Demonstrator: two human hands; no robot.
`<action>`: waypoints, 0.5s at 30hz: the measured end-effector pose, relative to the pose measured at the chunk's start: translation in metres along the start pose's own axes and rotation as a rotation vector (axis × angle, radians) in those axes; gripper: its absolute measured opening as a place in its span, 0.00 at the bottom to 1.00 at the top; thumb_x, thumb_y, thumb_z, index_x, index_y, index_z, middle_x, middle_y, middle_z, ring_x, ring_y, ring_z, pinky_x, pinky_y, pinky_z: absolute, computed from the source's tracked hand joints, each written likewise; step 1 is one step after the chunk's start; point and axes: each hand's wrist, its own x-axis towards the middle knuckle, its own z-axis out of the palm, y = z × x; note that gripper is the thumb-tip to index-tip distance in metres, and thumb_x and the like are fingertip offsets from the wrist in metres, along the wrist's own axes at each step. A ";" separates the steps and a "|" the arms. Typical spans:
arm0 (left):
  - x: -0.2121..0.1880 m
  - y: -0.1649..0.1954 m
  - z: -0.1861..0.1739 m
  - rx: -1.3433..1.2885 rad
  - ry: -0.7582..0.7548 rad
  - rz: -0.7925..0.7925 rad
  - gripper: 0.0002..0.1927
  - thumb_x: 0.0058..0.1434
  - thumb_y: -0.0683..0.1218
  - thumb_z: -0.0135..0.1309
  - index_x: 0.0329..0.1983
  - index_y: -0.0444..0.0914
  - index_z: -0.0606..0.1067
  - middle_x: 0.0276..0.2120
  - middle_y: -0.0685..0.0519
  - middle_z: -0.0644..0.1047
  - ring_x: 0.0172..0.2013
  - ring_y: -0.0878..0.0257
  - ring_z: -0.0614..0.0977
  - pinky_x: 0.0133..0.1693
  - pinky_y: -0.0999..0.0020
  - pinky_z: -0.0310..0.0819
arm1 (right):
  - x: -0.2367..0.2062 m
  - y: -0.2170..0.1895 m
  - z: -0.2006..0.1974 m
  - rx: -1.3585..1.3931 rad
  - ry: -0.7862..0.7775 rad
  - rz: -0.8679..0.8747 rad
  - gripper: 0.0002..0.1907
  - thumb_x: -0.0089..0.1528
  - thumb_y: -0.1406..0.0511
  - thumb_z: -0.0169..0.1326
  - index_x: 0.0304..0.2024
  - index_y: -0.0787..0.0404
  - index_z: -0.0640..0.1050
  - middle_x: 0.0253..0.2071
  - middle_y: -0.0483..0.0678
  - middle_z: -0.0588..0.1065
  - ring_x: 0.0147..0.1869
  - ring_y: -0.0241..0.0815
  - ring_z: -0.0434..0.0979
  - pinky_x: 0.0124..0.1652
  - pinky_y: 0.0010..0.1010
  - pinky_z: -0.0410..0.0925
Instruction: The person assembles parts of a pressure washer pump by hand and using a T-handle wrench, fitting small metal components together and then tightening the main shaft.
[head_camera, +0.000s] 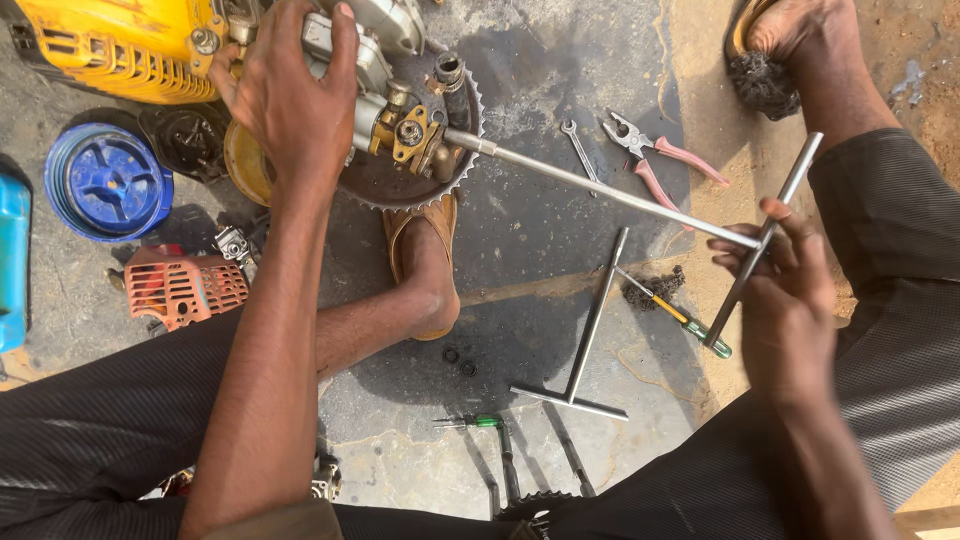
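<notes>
On the stained concrete floor (560, 230) I am sitting, my left hand (290, 90) gripping the small engine (375, 75) above the toothed disc (400, 190) while my right hand (785, 300) is clenching the T-handle wrench (610, 190), its socket seated on the brass fitting (415, 135), not yet removed.

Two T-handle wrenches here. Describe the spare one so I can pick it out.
Start at the sandalled foot mid-frame on the grey concrete floor. Just to its right lies the spare T-handle wrench, flat and untouched, crossbar nearest the camera. The other T-handle wrench is in the right hand, reaching the engine.
</notes>
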 end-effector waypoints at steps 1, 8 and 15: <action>0.000 -0.001 0.000 -0.019 -0.010 -0.012 0.19 0.75 0.60 0.52 0.56 0.44 0.79 0.49 0.55 0.83 0.49 0.59 0.83 0.60 0.41 0.42 | 0.003 -0.002 -0.012 0.096 -0.087 0.042 0.31 0.62 0.81 0.41 0.69 0.66 0.63 0.55 0.54 0.72 0.64 0.45 0.76 0.66 0.33 0.71; -0.001 -0.008 0.006 0.014 -0.001 0.006 0.19 0.76 0.61 0.51 0.55 0.44 0.79 0.45 0.56 0.83 0.43 0.61 0.83 0.59 0.46 0.53 | 0.012 0.027 -0.040 -0.659 -0.182 -0.214 0.33 0.63 0.69 0.52 0.72 0.61 0.63 0.58 0.58 0.70 0.62 0.54 0.73 0.61 0.48 0.69; -0.002 -0.003 0.004 0.035 0.116 0.118 0.18 0.74 0.59 0.51 0.54 0.43 0.80 0.46 0.55 0.83 0.44 0.62 0.83 0.56 0.48 0.51 | 0.023 0.050 -0.031 -0.686 -0.155 -0.129 0.30 0.74 0.50 0.30 0.45 0.66 0.76 0.39 0.47 0.75 0.51 0.45 0.75 0.59 0.45 0.60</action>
